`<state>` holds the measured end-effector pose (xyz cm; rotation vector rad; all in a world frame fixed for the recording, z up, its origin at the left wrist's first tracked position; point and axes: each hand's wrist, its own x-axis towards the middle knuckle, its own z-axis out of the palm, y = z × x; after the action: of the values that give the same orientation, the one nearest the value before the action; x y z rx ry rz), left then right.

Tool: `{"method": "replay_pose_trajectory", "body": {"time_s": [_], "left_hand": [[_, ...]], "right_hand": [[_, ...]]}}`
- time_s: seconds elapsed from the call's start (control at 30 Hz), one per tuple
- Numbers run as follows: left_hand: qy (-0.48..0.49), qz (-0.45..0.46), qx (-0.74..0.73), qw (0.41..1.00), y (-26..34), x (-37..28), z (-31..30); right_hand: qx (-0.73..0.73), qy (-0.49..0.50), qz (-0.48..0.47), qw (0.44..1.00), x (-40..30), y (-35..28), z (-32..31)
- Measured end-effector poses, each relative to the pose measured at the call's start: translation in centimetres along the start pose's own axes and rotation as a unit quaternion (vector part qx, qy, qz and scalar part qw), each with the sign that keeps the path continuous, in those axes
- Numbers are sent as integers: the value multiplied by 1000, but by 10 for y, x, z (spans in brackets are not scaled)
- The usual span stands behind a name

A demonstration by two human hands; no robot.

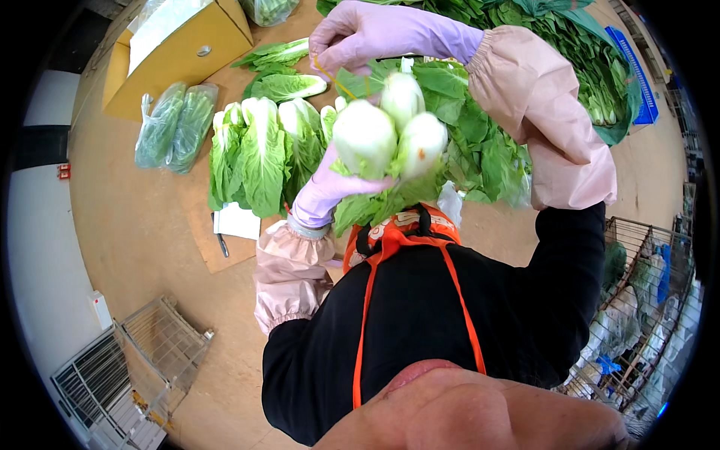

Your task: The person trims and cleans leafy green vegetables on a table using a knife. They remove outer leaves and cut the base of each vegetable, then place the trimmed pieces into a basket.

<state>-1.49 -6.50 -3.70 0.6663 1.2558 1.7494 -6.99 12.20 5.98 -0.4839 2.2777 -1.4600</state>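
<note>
My left hand, in a lilac glove, is closed around a bunch of pale-stemmed leafy greens. Three thick white butts of the bunch face up, one with a small brown spot, and the leaves hang below. Above the bunch my right hand, gloved alike, pinches a thin yellow band, probably rubber, which stretches down towards the butts. Where its lower end goes is hidden behind them. Just left of the bunch lies a row of similar green heads, butts away from me.
Loose leaves spread to the right. Beyond them, a green sack of greens stands beside a blue crate. Bagged vegetables, a cardboard box, white paper and a pen lie left. Wire carts stand at both sides.
</note>
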Motion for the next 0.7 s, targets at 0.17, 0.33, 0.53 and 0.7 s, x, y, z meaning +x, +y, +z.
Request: {"method": "replay_pose_trajectory", "body": {"time_s": [0.17, 0.33, 0.53, 0.7], "left_hand": [[21, 18, 99, 995, -17, 22, -22], [109, 36, 47, 992, -31, 24, -39], [150, 66, 18, 986, -26, 21, -30], [151, 134, 134, 970, -31, 18, -31]], "right_hand": [[-144, -71, 32, 987, 0, -28, 8], [-563, -144, -79, 810, -36, -49, 33], [-774, -176, 23, 608, -41, -70, 53], [-709, -110, 73, 693, -30, -50, 22]]}}
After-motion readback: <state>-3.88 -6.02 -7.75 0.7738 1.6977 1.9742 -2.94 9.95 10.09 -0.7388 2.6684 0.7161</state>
